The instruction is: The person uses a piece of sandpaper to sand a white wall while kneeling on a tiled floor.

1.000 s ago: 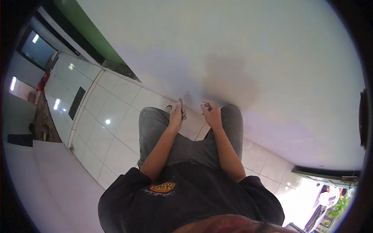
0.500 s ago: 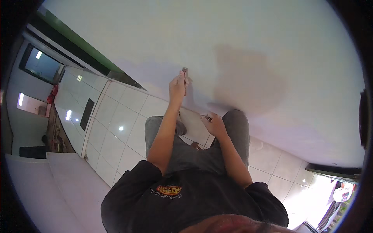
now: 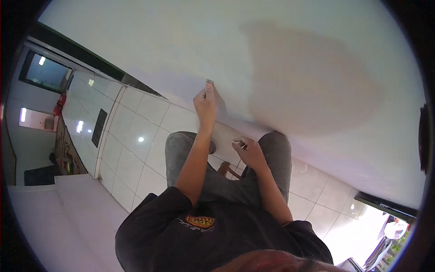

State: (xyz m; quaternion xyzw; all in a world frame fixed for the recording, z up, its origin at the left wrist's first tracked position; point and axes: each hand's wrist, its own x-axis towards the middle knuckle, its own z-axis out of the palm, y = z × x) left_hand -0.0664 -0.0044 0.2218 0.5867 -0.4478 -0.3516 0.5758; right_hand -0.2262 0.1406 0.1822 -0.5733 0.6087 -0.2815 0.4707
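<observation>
My left hand (image 3: pixel 206 106) is raised close to the pale wall (image 3: pixel 317 81), its fingers closed round a small tool with a flat grey end (image 3: pixel 209 81). The grip hides the rest of the tool, so its exact kind does not show. Whether the end touches the wall cannot be made out. Lower down, my right hand (image 3: pixel 251 153) hovers beside my right knee, away from the wall. Its fingers are loosely bent and apart, and nothing shows in them.
White floor tiles (image 3: pixel 140 120) run below the wall. A dark green-edged opening (image 3: pixel 122 78) cuts the wall at the left. Between my legs stands a brown wooden-looking piece (image 3: pixel 224 168). A pale ledge (image 3: pixel 86 199) lies at lower left, and bright clutter (image 3: pixel 394 230) at lower right.
My left hand has shifted slightly left and turned, with the tool still in it. My right hand has moved slightly down. My shadow on the wall is larger and reaches farther right.
</observation>
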